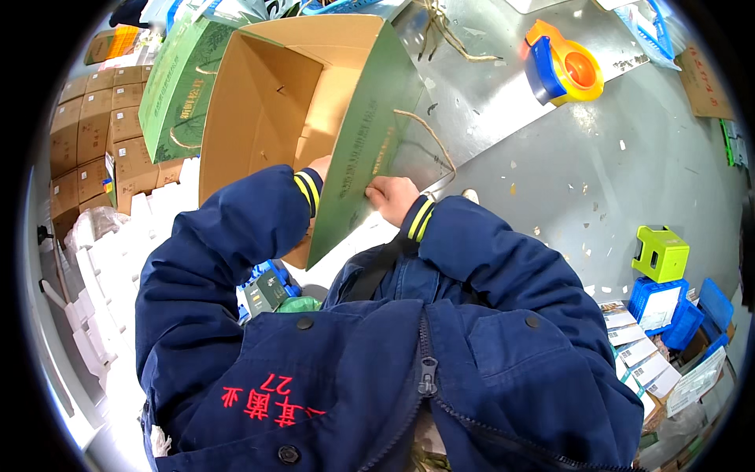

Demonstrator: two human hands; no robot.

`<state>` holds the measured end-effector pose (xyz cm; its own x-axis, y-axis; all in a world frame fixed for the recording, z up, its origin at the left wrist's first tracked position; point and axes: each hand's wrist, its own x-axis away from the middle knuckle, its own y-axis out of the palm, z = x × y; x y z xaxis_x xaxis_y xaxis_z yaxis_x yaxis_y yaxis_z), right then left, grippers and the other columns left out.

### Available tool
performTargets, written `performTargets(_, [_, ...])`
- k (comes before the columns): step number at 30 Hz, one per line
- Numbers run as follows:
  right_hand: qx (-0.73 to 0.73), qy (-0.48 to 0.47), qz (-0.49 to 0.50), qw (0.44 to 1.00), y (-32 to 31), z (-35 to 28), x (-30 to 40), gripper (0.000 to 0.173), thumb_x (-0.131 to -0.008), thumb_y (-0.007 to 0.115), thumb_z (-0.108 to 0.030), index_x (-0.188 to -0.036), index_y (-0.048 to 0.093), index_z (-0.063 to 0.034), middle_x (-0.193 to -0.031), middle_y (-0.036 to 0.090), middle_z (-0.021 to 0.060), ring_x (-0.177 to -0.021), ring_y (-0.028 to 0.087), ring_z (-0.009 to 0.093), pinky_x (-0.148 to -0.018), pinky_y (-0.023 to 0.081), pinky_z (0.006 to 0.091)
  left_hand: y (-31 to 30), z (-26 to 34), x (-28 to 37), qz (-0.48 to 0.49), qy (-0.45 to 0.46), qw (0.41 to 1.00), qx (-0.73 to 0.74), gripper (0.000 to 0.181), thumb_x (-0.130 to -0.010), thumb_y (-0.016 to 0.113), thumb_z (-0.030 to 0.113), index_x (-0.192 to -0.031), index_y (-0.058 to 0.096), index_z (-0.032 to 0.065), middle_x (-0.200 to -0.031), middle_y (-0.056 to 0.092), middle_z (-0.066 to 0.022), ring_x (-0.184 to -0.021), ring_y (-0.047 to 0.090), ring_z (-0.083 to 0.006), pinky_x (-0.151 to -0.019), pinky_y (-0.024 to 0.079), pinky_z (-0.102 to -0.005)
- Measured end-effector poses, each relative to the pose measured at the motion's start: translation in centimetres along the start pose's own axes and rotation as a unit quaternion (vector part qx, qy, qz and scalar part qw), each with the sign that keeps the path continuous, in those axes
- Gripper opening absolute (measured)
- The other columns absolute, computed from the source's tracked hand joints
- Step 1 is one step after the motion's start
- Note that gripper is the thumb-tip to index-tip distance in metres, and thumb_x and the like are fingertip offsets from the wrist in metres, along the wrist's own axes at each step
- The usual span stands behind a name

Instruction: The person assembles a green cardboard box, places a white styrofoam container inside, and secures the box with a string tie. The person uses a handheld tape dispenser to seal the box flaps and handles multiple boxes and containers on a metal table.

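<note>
An open green cardboard box (360,130) with a plain brown inside stands tilted before me. My left hand (320,165) reaches into it; the wall nearest my right hand hides most of its fingers. Against the outside of that wall, my right hand (394,197) has its thumb and fingertips drawn together; whether they pinch anything is unclear. A twisted cord handle (433,135) loops out of the same wall and runs down behind my right wrist. Another green box (189,88) with cord handles stands beside it on the left.
Loose cords (439,29) and a tape dispenser (566,68) lie on the metal table (495,112). Brown cartons (94,130) are stacked at the left, above white foam boxes (118,277). A lime-green step stool (660,253) and a blue crate (657,304) stand at the right.
</note>
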<state>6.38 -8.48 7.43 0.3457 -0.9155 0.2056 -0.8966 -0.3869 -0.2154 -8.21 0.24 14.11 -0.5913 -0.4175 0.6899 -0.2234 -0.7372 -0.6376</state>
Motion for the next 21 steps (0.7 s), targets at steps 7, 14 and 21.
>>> performTargets(7, [0.124, -0.063, 0.013, 0.99, -1.4, -1.0, 0.7, 0.017, -0.078, 0.052, -0.018, -0.087, 0.058, -0.0049, -0.072, 0.058, 0.0149, -0.069, 0.055, 0.033, -0.064, 0.045, 0.0392, -0.5, 0.3, 0.8, 0.01, -0.032, 0.996, -0.087, 0.029, -0.075, 0.054, 0.031, -0.094, 0.058, 0.0098, -0.086, 0.06, -0.0164, -0.079, 0.058, -0.0312, -0.067, 0.047, -0.0383])
performTargets(14, [-0.397, 0.074, -0.006, 0.915, 0.6, 4.4, -0.3, 0.018, -0.081, 0.049, -0.01, -0.082, 0.061, 0.0042, -0.076, 0.061, 0.0056, -0.066, 0.053, 0.009, -0.064, 0.043, 0.0212, 0.8, -2.8, -0.2, 0.187, 0.038, 0.938, 0.291, 0.036, -0.084, 0.044, 0.037, -0.103, 0.053, 0.0074, -0.08, 0.06, -0.0116, -0.073, 0.059, -0.0229, -0.057, 0.047, -0.031])
performTargets(21, [-0.17, -0.05, -0.051, 0.983, -0.5, 4.5, 0.9, 0.012, -0.077, 0.053, -0.004, -0.083, 0.063, -0.0001, -0.09, 0.063, 0.0092, -0.071, 0.057, 0.013, -0.065, 0.046, 0.0226, -3.8, 6.0, 6.1, 0.161, 0.102, 0.933, 0.306, 0.053, -0.077, 0.056, 0.026, -0.121, 0.037, 0.0038, -0.093, 0.058, -0.0204, -0.089, 0.057, -0.0325, -0.075, 0.046, -0.0349])
